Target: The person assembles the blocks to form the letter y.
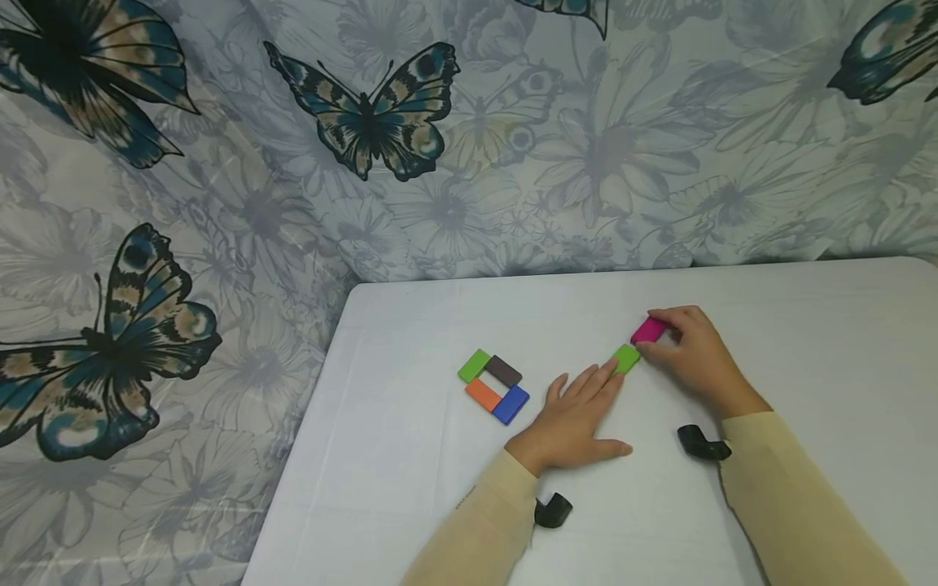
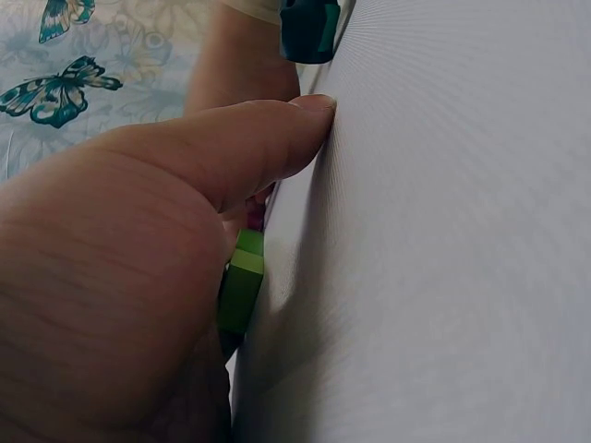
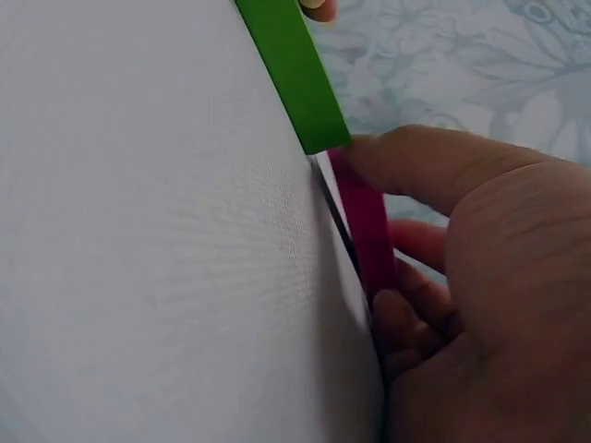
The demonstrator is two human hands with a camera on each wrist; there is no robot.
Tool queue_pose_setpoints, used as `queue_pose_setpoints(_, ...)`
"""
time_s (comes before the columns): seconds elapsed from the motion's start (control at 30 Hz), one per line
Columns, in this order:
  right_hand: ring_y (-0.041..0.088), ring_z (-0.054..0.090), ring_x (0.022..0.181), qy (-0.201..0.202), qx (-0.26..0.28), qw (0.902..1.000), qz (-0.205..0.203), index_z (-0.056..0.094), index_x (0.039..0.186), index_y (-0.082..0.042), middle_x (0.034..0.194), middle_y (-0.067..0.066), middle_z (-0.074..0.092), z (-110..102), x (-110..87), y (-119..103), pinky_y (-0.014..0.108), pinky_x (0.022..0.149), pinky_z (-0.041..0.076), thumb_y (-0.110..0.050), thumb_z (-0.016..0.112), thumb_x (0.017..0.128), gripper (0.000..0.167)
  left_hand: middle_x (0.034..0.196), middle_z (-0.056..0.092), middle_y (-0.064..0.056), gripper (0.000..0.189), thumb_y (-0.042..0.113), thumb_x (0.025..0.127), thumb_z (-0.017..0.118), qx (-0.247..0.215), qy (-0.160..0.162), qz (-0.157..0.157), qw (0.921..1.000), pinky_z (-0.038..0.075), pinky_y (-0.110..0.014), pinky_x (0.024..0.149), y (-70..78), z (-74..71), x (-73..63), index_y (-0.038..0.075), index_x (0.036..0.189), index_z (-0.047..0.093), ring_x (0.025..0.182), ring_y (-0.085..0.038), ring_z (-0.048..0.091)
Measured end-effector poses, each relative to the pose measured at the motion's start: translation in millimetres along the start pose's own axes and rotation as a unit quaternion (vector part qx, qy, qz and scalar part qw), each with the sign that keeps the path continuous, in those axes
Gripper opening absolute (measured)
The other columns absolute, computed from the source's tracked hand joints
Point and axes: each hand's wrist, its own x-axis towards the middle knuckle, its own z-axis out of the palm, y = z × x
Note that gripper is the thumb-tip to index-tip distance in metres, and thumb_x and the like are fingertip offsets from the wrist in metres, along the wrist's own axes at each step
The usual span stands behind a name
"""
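Observation:
My right hand [image 1: 696,358] pinches a magenta block [image 1: 648,329] between thumb and fingers on the right part of the white table. Just below it, end toward end, lies a light green block [image 1: 626,356]. In the right wrist view the magenta block [image 3: 367,231] sits close to the end of the green block [image 3: 297,78], under my thumb. My left hand [image 1: 575,425] lies palm down with straight, spread fingers, its fingertips at the green block's near end. The left wrist view shows the green block [image 2: 242,286] beyond the palm, partly hidden by the hand.
Left of my hands, a green block [image 1: 474,365], a dark brown block [image 1: 504,370], a blue block [image 1: 511,404] and an orange block [image 1: 484,394] form a ring on the white table [image 1: 396,456]. A butterfly-patterned cloth [image 1: 454,212] hangs behind the table.

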Motion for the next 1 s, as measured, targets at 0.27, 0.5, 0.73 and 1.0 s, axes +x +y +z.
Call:
queue_pose_setpoints(0.27, 0.044, 0.054, 0.121, 0.022, 0.003, 0.9996, -0.018, 0.059, 0.146, 0.009, 0.138, 0.03, 0.054, -1.0, -5.8, 4.0, 0.041, 0.101, 0.045, -0.016, 0.071, 0.108, 0.047, 0.181, -0.012, 0.008, 0.102, 0.07, 0.104, 0.059, 0.001, 0.003, 0.002, 1.0, 0.009, -0.049, 0.129, 0.6, -0.1, -0.3, 0.02, 0.177, 0.008, 0.164, -0.013, 0.0)
queue_pose_setpoints(0.5, 0.039, 0.055, 0.116, 0.035, -0.002, 0.9991, -0.023, 0.062, 0.143, 0.008, 0.137, 0.029, 0.056, -0.4, -7.6, 5.4, 0.042, 0.095, 0.042, -0.012, 0.069, 0.107, 0.042, 0.181, -0.011, 0.008, 0.102, 0.07, 0.104, 0.058, 0.003, 0.003, 0.002, 1.0, 0.009, -0.049, 0.129, 0.5, -0.9, -1.5, 0.02, 0.177, 0.007, 0.164, -0.012, -0.001)
queue_pose_setpoints(0.73, 0.04, 0.056, 0.119, 0.034, 0.004, 0.999, -0.03, 0.064, 0.14, 0.008, 0.135, 0.028, 0.058, 0.1, -9.1, 2.3, 0.05, 0.096, 0.043, -0.012, 0.072, 0.106, 0.041, 0.181, -0.012, 0.009, 0.102, 0.07, 0.104, 0.058, 0.0, 0.002, 0.002, 1.0, 0.009, -0.048, 0.129, 0.3, -0.9, -2.0, 0.02, 0.177, 0.007, 0.164, -0.012, -0.001)
queue_pose_setpoints(1.0, 0.041, 0.057, 0.118, 0.036, 0.0, 0.9987, -0.037, 0.065, 0.138, 0.01, 0.131, 0.028, 0.059, -0.1, -10.1, 0.6, 0.053, 0.097, 0.044, -0.011, 0.073, 0.105, 0.04, 0.181, -0.011, 0.009, 0.102, 0.069, 0.104, 0.059, -0.004, 0.006, 0.003, 1.0, 0.008, -0.049, 0.129, 0.5, -1.1, -2.5, 0.02, 0.177, 0.007, 0.164, -0.011, -0.003)
